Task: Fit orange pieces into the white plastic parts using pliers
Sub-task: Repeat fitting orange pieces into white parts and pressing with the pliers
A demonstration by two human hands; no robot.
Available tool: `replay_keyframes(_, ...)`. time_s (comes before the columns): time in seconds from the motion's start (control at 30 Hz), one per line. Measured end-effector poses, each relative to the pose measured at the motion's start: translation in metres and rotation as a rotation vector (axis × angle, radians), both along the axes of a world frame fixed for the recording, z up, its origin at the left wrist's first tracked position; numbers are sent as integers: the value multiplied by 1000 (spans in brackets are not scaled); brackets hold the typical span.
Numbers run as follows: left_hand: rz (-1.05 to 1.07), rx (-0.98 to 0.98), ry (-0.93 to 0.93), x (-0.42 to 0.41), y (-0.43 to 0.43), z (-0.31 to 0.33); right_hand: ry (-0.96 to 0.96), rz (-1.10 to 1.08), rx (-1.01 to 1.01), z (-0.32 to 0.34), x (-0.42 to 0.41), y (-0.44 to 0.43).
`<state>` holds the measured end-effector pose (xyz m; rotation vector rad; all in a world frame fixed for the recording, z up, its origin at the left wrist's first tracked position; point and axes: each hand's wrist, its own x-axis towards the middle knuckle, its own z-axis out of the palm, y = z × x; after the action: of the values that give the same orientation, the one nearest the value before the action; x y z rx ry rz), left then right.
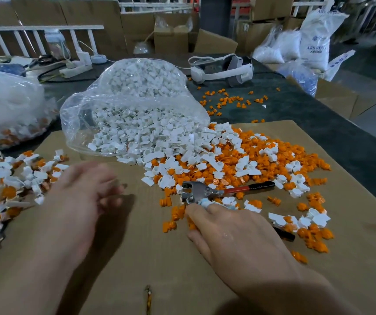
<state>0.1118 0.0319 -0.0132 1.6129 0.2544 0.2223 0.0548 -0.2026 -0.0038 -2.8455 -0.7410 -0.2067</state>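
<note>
1. The left hand [86,196] hovers over the cardboard [137,258] at about 9 o'clock from the pliers [201,193]. It is motion-blurred. Its fingers [112,189] are loosely curled, and nothing shows in them.
2. The right hand [234,233] lies palm-down across the pliers' lower handle, whose black tip sticks out at the hand's 3 o'clock. Its fingers [196,211] curl over that handle, with the forefinger reaching toward the metal head at 11 o'clock.
3. The pliers lie on the cardboard with their head toward 9 o'clock. The red-and-black upper handle runs off toward 3 o'clock, and a white piece sits at the head, just beside the fingertips.
4. Orange pieces [296,153] spread across the cardboard from 12 to 3 o'clock of the right hand, mixed with white parts [159,137].
5. The white parts spill from a clear bag [80,114] at 12 o'clock.
6. A mixed orange-and-white heap [11,178] lies at 9 o'clock of the left hand.
7. A white headset [223,67] rests on the table [319,114] at far 12 o'clock.
</note>
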Motion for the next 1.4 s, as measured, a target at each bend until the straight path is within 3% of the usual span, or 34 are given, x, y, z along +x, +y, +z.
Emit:
replay_keyframes(0.03, -36, 409, -46, -3, -9, -1, 12, -8, 17, 1, 0, 0)
replay_keyframes(0.1, -246, 938, -128, -8, -25, -8, 56, -30, 50, 4, -1, -1)
replay_keyframes(0.2, -439, 1219, -49, -2, -30, -9, 107, -51, 98, 9, -2, -3)
replay_keyframes(0.3, -479, 1321, -63, 0, -30, -14, 115, -55, 146, 13, -4, -3)
replay_keyframes(0.53, -336, 1173, -259, -8, -32, -10, 239, -118, 336, 16, -3, -6)
replay_keyframes(0.7, -345, 1043, -272, -18, -38, -5, 512, -177, 703, 17, -1, -8)
replay_keyframes(0.83, -291, 890, -229, -23, -40, -3, 577, -181, 788, 16, -1, -11)
replay_keyframes(1.07, -315, 840, -272, -25, -44, -4, 709, -143, 1033, 12, 3, -13)
replay_keyframes(1.13, -273, 606, -193, -25, -44, -5, 733, -134, 1140, 12, 4, -14)
replay_keyframes(1.27, -329, -287, 69, -34, -56, 3, 775, -102, 1293, 13, 5, -13)
replay_keyframes(1.33, -371, -456, 138, -39, -63, 7, 818, -63, 1386, 14, 6, -13)
replay_keyframes(1.4, -394, -485, 183, -42, -68, 10, 885, -28, 1478, 15, 6, -13)
